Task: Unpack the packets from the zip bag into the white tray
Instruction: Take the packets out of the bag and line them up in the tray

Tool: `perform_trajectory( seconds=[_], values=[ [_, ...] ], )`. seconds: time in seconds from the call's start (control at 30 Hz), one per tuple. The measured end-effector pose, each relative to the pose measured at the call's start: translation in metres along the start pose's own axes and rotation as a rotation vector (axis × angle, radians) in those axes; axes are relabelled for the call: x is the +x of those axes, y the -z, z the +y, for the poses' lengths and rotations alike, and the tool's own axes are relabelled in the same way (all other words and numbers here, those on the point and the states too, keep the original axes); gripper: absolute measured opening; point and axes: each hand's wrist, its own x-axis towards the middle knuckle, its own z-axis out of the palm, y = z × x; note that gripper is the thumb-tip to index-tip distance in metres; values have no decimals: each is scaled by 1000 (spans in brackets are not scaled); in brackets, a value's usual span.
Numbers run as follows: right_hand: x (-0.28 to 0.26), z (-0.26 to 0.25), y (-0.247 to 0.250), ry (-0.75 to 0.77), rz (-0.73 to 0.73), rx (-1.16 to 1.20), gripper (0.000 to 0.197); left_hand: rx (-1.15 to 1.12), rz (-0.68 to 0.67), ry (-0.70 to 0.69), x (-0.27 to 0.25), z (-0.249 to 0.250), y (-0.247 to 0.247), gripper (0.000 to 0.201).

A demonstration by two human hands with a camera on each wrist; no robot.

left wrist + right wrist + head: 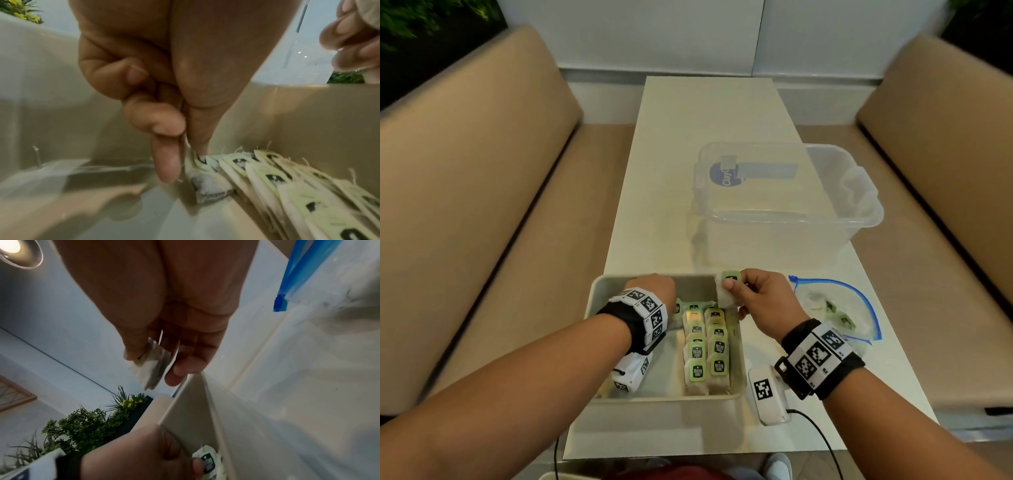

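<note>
The white tray [599,291] lies at the near end of the table and holds rows of green-labelled packets [707,346]. My left hand [654,286] reaches into the tray's far side. Its thumb and forefinger [168,170] pinch the top of a packet [207,186] at the far end of a row. Above the tray's far right corner, my right hand [753,291] pinches another packet [727,287] between thumb and fingers, as the right wrist view confirms [154,368]. The zip bag [859,301], blue-zipped and open, lies right of the tray with a few packets inside.
A clear plastic bin [791,192] stands behind the tray and bag. A white device [767,394] with a cable lies right of the tray near the table's front edge. Beige benches [482,205] flank the narrow table on both sides.
</note>
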Motion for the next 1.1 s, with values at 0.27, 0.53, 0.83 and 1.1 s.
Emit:
perform_trajectory(
  seconds=[0.27, 0.53, 0.83, 1.1],
  values=[
    [2, 0, -14, 3, -37, 5, 23, -371, 160, -220, -28, -17, 44, 31],
    [3, -14, -21, 35, -135, -65, 11, -682, 339, -418, -52, -9, 65, 6],
    [0, -16, -25, 40, -176, -284, 13, -559, 311, -400, -52, -19, 66, 6],
    [5, -12, 2, -14, -49, -593, 23, -192, 63, -214, -38, -28, 46, 15]
  ],
)
